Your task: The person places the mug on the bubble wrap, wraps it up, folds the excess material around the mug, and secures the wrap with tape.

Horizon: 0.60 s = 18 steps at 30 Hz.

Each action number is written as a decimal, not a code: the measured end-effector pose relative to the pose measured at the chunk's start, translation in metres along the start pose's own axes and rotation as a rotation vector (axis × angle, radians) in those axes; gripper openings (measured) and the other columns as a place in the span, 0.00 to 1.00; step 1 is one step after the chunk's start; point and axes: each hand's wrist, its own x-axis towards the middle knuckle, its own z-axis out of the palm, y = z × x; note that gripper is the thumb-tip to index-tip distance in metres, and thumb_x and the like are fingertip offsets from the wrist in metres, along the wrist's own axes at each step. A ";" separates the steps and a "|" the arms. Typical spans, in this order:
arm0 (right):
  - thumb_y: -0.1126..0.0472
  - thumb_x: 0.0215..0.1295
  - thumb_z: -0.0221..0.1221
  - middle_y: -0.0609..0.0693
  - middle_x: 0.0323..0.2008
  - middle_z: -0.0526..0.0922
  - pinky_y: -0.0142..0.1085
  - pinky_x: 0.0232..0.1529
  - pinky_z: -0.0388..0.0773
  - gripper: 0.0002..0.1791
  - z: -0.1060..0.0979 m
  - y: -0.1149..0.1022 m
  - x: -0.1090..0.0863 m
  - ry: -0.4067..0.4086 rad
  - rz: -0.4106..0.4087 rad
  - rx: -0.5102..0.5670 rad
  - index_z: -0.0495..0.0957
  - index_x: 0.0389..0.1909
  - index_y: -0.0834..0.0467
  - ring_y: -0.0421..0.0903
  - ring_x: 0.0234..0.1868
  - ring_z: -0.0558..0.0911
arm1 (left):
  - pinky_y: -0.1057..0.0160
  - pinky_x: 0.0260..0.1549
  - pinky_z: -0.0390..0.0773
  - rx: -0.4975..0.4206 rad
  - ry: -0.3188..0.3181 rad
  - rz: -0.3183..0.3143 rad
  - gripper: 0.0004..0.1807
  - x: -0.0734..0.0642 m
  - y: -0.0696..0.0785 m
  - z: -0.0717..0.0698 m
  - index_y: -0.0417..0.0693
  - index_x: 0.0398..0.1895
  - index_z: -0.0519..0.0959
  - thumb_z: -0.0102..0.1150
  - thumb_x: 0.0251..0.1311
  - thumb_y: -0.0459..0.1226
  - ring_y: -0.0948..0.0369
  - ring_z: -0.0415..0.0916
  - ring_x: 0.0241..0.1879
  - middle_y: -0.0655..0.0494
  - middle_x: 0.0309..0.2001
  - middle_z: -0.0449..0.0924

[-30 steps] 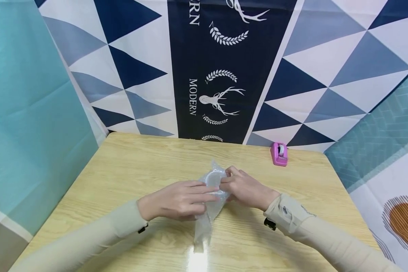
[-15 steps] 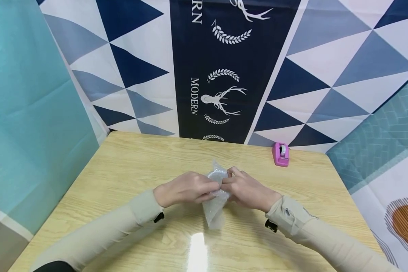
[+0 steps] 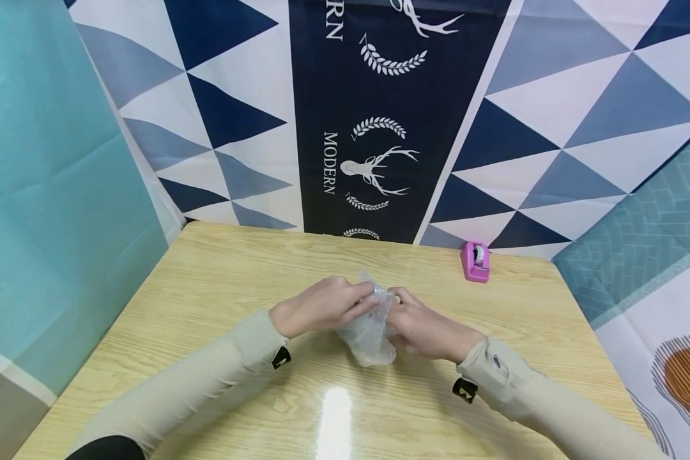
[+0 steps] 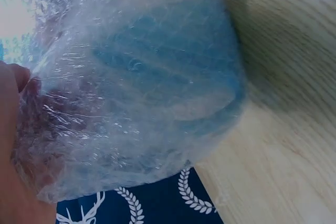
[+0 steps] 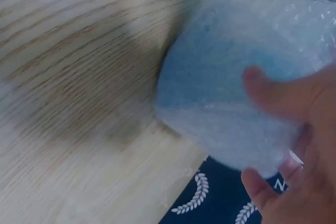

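Between both hands, near the middle of the table, is a bundle of clear bubble wrap (image 3: pixel 369 342). A bluish thing with a rounded edge shows through the wrap (image 4: pixel 168 56) in the left wrist view; its kind is blurred by the plastic. My left hand (image 3: pixel 329 304) pinches the upper left of the wrap with curled fingers. On the other side, my right hand (image 3: pixel 430 327) holds the bundle, its thumb (image 5: pixel 268 90) over the bubble wrap (image 5: pixel 205 82) and its fingers lower down by the edge.
A pink tape dispenser (image 3: pixel 475 262) stands at the back right of the wooden table (image 3: pixel 236 268). Patterned cloth (image 3: pixel 356 96) hangs behind the table, with teal cloth (image 3: pixel 63 160) along the left side.
The left hand, flat over the wrap a second ago, has moved up and right and curled its fingers on it. The wrap's long tail is drawn up, and the round rim seen earlier is covered.
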 end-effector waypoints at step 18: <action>0.54 0.72 0.63 0.44 0.38 0.90 0.59 0.73 0.59 0.09 -0.011 -0.021 -0.009 0.010 0.144 0.230 0.86 0.41 0.56 0.48 0.56 0.82 | 0.74 0.19 0.67 -0.145 -0.103 -0.124 0.15 0.020 -0.010 0.001 0.51 0.28 0.77 0.55 0.76 0.44 0.72 0.62 0.17 0.65 0.17 0.66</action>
